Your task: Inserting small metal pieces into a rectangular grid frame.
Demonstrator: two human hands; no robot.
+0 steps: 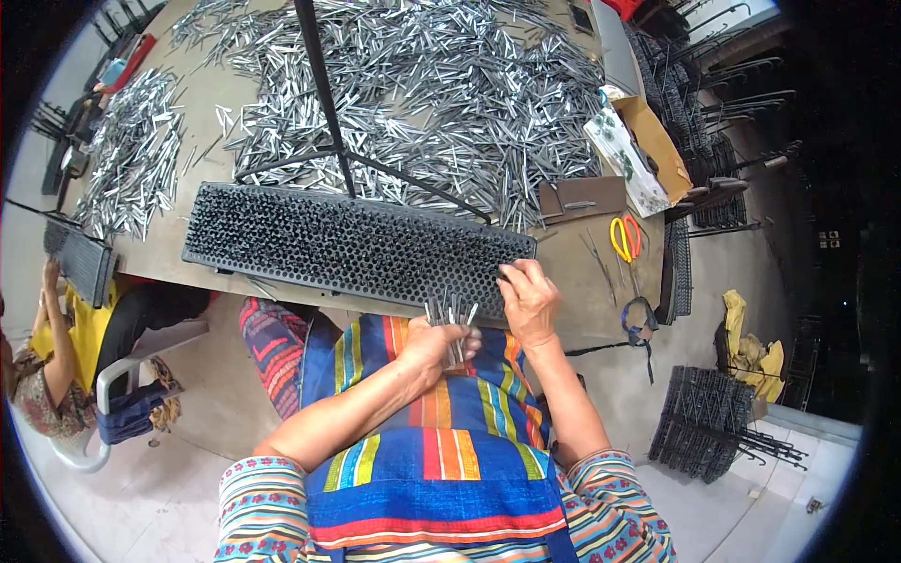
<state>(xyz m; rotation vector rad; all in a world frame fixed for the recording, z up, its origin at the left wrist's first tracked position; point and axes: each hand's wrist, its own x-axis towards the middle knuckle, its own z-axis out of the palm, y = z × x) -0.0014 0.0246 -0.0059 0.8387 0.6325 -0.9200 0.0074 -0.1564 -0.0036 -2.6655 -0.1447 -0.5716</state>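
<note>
A bundle of thin grey metal strips (456, 310) stands up out of my left hand (432, 347), which is closed around it in front of my striped apron. My right hand (531, 302) is at the right end of a long black perforated rack (469, 272), its fingers curled together against the surface. Whatever its fingertips pinch is too small to make out. Short dark pieces stick up from many of the rack's holes, densely on the left and middle; bare holes show toward the lower right. A black metal stem (324, 89) with branching legs rises behind the rack.
Loose metal strips (422, 113) cover much of the table. To the right are a brown flat case (584, 199), scissors with orange and yellow handles (626, 239), and an open cardboard box (655, 141). Black racks (702, 422) stand on the floor. Another person (58, 347) sits at left.
</note>
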